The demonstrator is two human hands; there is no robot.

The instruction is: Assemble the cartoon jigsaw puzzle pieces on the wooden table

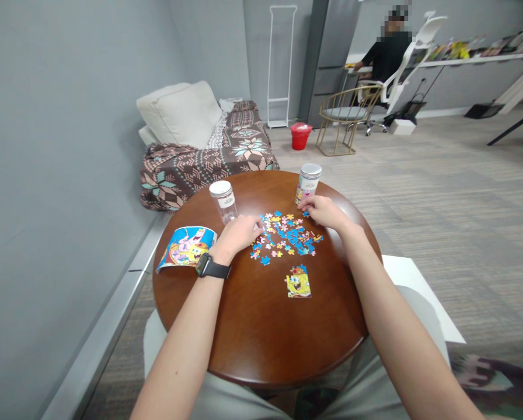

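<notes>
while the left hand (244,230) curls at the left edge of the loose puzzle pieces (294,234), the right hand (323,211) sits at their far right side, fingertips drawn together beside a blue piece (306,214) near the foot of the right jar (308,183); whether either hand pinches anything, i cannot tell. the pieces lie scattered across the middle of the round table (261,338), probably light, thin and stiff, apt to slide on glossy wood, and best taken by their edges, as the tabs could bend. most look blue, some pink, yellow or white. nearer, a joined section (299,284) shows a yellow cartoon figure, likely fragile at its seams.
</notes>
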